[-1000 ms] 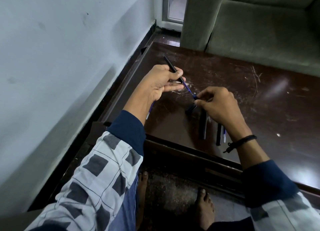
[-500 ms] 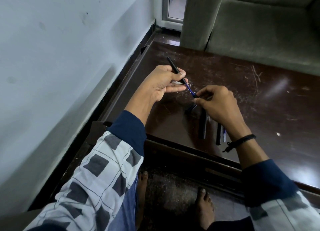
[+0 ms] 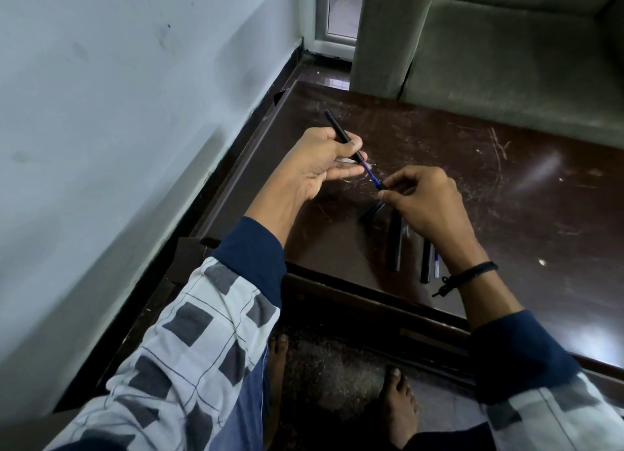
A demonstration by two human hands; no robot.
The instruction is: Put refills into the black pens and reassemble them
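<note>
Refill (image 3: 370, 174), blue, juts from the lower end of the black barrel (image 3: 339, 133); both are held in the air just above the table (image 3: 526, 221). The step in hand looks like seating the refill. It should be pushed gently along the barrel's own axis, since so thin a tube would likely bend if pressed off line, and the barrel steadied so it cannot slide back.

Left hand (image 3: 314, 170) grips the barrel between thumb and curled fingers, palm side showing, with the barrel slanting up and away to the left. Right hand (image 3: 429, 207) pinches the refill's near end with thumb and forefinger, knuckles up. Beneath it on the table lie more black pen parts (image 3: 395, 248), partly hidden by the wrist.
</note>
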